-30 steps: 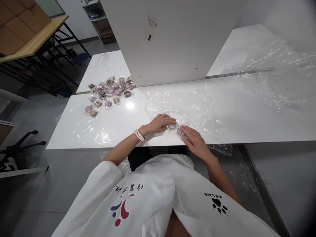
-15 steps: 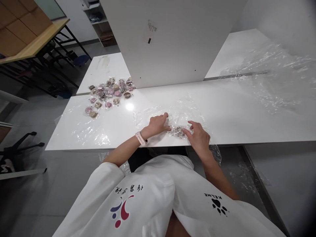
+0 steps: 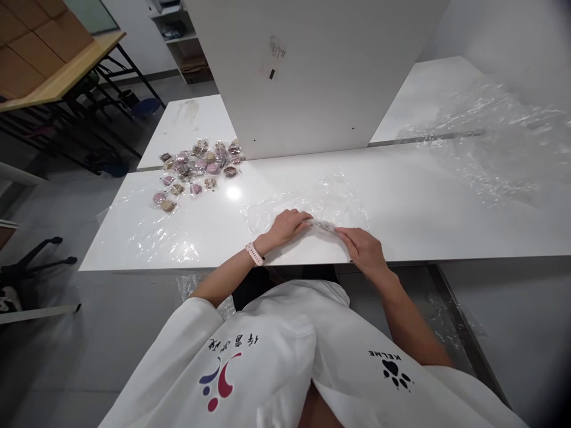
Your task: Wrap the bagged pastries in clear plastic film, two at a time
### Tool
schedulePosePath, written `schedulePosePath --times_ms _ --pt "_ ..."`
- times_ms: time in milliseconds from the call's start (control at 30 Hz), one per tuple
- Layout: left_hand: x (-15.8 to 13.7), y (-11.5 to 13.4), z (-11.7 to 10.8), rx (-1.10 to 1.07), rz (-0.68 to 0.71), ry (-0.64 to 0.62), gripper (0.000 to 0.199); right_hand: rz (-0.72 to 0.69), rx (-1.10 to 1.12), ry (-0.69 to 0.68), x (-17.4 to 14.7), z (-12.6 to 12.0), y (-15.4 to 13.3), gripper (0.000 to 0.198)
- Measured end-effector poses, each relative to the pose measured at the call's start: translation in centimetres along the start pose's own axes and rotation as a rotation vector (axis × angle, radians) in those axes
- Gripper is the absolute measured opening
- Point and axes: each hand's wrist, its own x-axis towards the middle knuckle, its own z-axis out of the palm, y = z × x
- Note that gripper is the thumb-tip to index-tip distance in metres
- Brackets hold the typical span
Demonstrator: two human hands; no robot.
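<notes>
Since the preceding frame, the film-wrapped bundle (image 3: 323,226) has shifted slightly away from the person, and both hands have closed on its ends. Take clock positions from this bundle, which is near the front edge of the white tabletop (image 3: 410,220). An upright panel (image 3: 312,77) stands at twelve o'clock; small wrapped packets (image 3: 213,169) lie at ten; crumpled film (image 3: 495,134) lies at two; a wooden table (image 3: 104,47) stands farther out at ten. Left hand (image 3: 285,229): nine o'clock, fingers together, holding one end. Right hand (image 3: 363,246): four o'clock, thumb and fingers pinching the other end.
</notes>
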Motion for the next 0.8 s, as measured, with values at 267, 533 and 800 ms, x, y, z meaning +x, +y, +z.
schedulePosePath --times_ms 267,533,800 --pt "6.8 -0.1 -1.0 0.241 -0.231 0.004 0.025 0.192 -0.355 -0.166 8.3 -2.5 2.7 0.031" --pt "2.9 2.2 2.6 0.266 0.095 0.037 0.057 -0.159 -0.139 -0.058 5.0 -2.2 -2.1 0.045" --pt "3.3 1.3 1.8 0.155 0.052 -0.006 0.036 -0.088 -0.147 -0.050 3.4 2.4 0.5 0.048"
